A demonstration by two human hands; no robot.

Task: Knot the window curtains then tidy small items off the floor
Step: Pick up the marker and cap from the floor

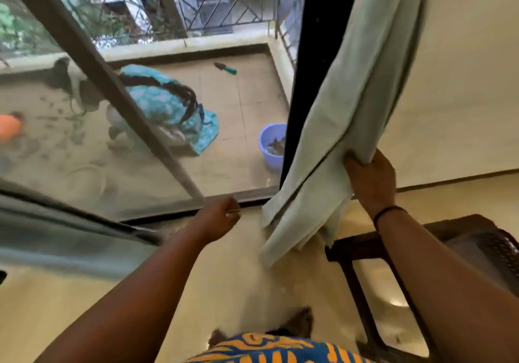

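Curtain: pale green fabric curtain [351, 104] hangs down the right side of the doorway, beside the black door frame [317, 53]; its lower end trails loose over the cream floor [224, 278], just inside the threshold.
Right hand: my right hand [369, 183] grips a bunched fold of the curtain, fingers curled round the cloth from below, a thin black band [389, 211] on the wrist.
Left hand: my left hand [217, 219] reaches toward the door's bottom edge, fingers curled in and pinching a small thin object [233, 210]; it is too small to tell what it is. This hand is apart from the curtain.
Chair: a dark brown woven chair [463, 250] stands at the right, near the curtain's hanging end.
Balcony: through the glass, a person in a turquoise patterned garment [165, 101] crouches on the tiled balcony floor; a lilac plastic basin [271, 145] sits by the door frame, and a green-handled tool [226, 68] lies near the far edge.
Clothing: blue and orange patterned cloth [280, 348] shows at the bottom edge.
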